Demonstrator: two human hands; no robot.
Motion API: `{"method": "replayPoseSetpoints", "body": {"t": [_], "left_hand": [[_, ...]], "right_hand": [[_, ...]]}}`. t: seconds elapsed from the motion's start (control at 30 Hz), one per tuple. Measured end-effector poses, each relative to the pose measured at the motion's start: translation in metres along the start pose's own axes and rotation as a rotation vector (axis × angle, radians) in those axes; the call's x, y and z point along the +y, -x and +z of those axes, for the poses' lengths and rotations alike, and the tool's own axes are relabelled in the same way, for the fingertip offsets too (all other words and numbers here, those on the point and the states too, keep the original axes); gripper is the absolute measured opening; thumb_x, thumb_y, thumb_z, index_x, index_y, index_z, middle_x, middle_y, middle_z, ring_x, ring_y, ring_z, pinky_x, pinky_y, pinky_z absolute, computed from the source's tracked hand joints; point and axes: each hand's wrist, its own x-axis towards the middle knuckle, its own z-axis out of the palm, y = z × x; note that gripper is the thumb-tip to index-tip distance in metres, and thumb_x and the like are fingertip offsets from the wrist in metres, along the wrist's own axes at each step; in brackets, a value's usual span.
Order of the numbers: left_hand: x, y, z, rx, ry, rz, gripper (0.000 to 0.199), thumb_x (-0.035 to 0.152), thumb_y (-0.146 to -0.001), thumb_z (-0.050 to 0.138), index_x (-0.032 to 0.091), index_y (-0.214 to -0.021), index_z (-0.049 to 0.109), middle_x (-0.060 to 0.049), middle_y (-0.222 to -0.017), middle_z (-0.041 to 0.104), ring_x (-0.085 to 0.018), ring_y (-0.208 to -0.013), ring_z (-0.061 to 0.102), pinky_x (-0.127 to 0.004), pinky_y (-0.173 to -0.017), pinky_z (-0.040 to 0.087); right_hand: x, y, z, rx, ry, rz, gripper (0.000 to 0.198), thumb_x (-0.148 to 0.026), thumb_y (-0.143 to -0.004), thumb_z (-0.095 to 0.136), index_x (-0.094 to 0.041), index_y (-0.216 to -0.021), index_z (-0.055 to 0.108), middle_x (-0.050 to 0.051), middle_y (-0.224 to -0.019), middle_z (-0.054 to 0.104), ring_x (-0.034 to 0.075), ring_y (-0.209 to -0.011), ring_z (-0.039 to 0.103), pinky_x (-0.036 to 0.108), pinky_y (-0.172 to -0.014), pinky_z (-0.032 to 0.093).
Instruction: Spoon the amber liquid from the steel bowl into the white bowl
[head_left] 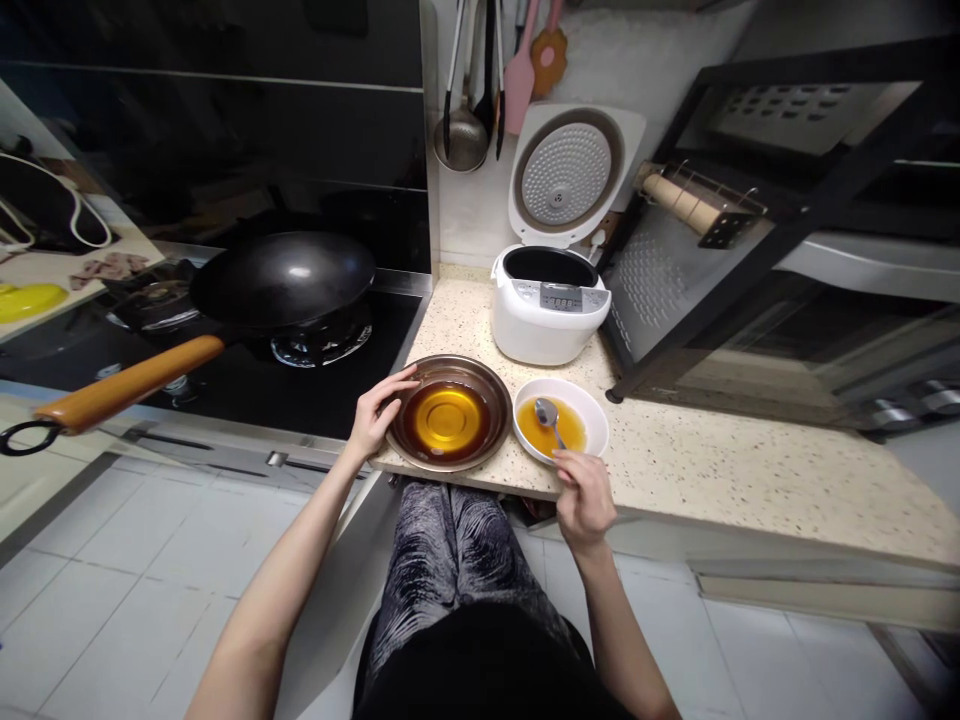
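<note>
A round metal dish [499, 405] holding amber-brown liquid, with a yellow disc-like shape at its middle, stands at the counter's front edge. My left hand [375, 412] rests on its left rim, fingers stretched out and apart. To its right is a white bowl [598, 425] with orange-yellow liquid inside. My right hand [585, 495] pinches the handle of a metal spoon [547, 411], whose head lies in the bowl over the liquid. The two vessels sit side by side, almost touching.
Behind them a white rice cooker [551, 330] stands with its lid up. A black wok [281, 280] sits on the stove at left, its wooden handle [135, 385] jutting forward. A dark-framed rack [660, 300] with an oven borders the right. Utensils [461, 140] hang on the wall.
</note>
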Motion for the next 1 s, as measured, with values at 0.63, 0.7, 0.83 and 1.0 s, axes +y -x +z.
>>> {"method": "replayPoseSetpoints", "body": {"t": [0.63,0.7,0.83,1.0], "left_hand": [[0.003,0.000,0.001,-0.010,0.001,-0.004,0.039,0.046,-0.101,0.056,0.021,-0.123,0.077,-0.014,-0.150,0.064,-0.035,-0.140,0.061,-0.058,-0.121,0.044],[0.004,0.000,0.001,-0.010,0.002,-0.007,0.040,0.047,-0.101,0.056,0.021,-0.123,0.077,-0.014,-0.150,0.064,-0.035,-0.140,0.061,-0.058,-0.121,0.044],[0.004,-0.001,0.001,-0.009,0.006,-0.001,0.039,0.046,-0.101,0.056,0.021,-0.123,0.076,-0.014,-0.150,0.064,-0.035,-0.140,0.061,-0.058,-0.121,0.044],[0.004,-0.001,0.001,-0.007,-0.002,-0.004,0.040,0.047,-0.100,0.056,0.022,-0.123,0.076,-0.014,-0.150,0.064,-0.036,-0.140,0.061,-0.059,-0.120,0.045]], "right_hand": [[-0.055,0.003,0.052,0.110,-0.347,0.405,0.018,-0.017,-0.104,0.052,-0.023,-0.095,0.066,0.004,-0.090,0.075,0.019,-0.086,0.072,0.038,-0.081,0.059],[-0.055,0.005,0.056,0.079,-0.368,0.439,0.019,-0.017,-0.104,0.052,-0.023,-0.094,0.067,0.004,-0.091,0.075,0.018,-0.087,0.072,0.036,-0.081,0.059],[-0.055,0.007,0.061,0.047,-0.394,0.511,0.019,-0.020,-0.104,0.053,-0.022,-0.091,0.066,0.004,-0.090,0.074,0.018,-0.086,0.071,0.035,-0.080,0.060],[-0.056,0.006,0.064,0.032,-0.411,0.553,0.019,-0.022,-0.104,0.053,-0.022,-0.091,0.067,0.004,-0.090,0.074,0.018,-0.086,0.071,0.034,-0.079,0.059]]}}
